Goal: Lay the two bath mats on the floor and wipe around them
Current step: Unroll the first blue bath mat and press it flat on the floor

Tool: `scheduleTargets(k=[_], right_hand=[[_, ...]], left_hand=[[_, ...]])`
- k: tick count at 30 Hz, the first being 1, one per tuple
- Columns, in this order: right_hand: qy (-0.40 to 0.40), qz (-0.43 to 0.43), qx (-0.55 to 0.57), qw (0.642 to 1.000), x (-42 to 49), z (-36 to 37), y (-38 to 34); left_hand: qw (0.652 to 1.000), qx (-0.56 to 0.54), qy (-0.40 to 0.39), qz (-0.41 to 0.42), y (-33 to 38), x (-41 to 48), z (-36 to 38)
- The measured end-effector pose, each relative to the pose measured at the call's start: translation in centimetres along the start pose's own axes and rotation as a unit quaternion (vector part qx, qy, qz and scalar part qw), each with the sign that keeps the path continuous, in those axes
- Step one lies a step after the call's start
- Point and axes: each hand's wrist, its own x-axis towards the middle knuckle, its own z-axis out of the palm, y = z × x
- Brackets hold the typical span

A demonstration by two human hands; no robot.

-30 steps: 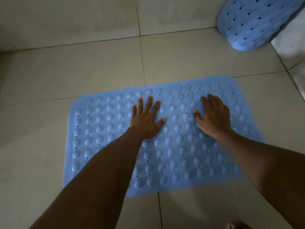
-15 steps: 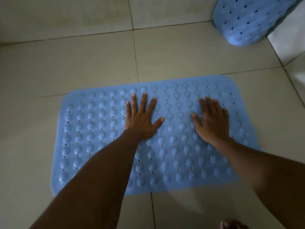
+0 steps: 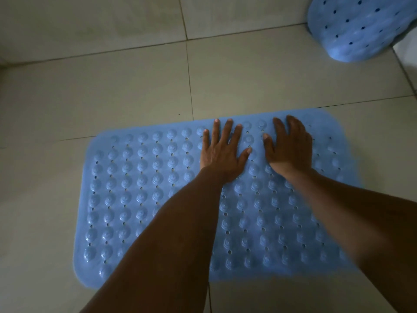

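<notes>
Head view, dim light: blue bath mat (image 3: 140, 199) spread flat on pale floor tiles (image 3: 112, 86), studded side up, rows of raised bumps and small holes across its surface, right edge blurred. Left hand (image 3: 222, 152) pressed palm-down on far half of that mat, fingers (image 3: 229, 129) splayed apart and straight, thumb angled out toward the other hand, nothing gripped. Right hand (image 3: 290, 147) flat just beside it, also on the far half, fingers close together and slightly bent, tips near the far edge, empty too. Both forearms stretched forward over the near half of the mat, covering much of its middle. Second bath mat (image 3: 361, 26), same blue, dotted with dark holes, seen at upper right corner, well apart from the first, curved rather than flat, partly cut off by the frame. Whether leaning on something or lying loose, could not tell. Grout lines crossing under and beyond the flat mat.
</notes>
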Motion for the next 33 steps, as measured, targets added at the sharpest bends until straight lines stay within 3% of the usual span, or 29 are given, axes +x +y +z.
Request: scheduleTargets(k=[4,8,14,29,33], right_hand=[[0.039,0.043,0.012,0.998,-0.6,0.7,0.1],[0.069,0.025,-0.004,0.997,-0.5,1.0,0.0],[0.028,0.049,0.012,0.998,-0.6,0.6,-0.3],[0.021,0.044,0.003,0.999,-0.2,0.1,0.0],[0.055,0.037,0.016,0.998,-0.3,0.1,-0.1]], left_hand=[[0.997,-0.039,0.068,-0.011,-0.3,-0.7,1.3],[0.991,-0.067,0.114,-0.026,-0.3,-0.6,1.6],[0.987,-0.065,0.143,-0.022,-0.4,-0.5,1.8],[0.990,-0.075,0.117,-0.011,-0.2,-0.3,1.4],[0.993,-0.070,0.098,-0.016,0.0,-0.5,1.2]])
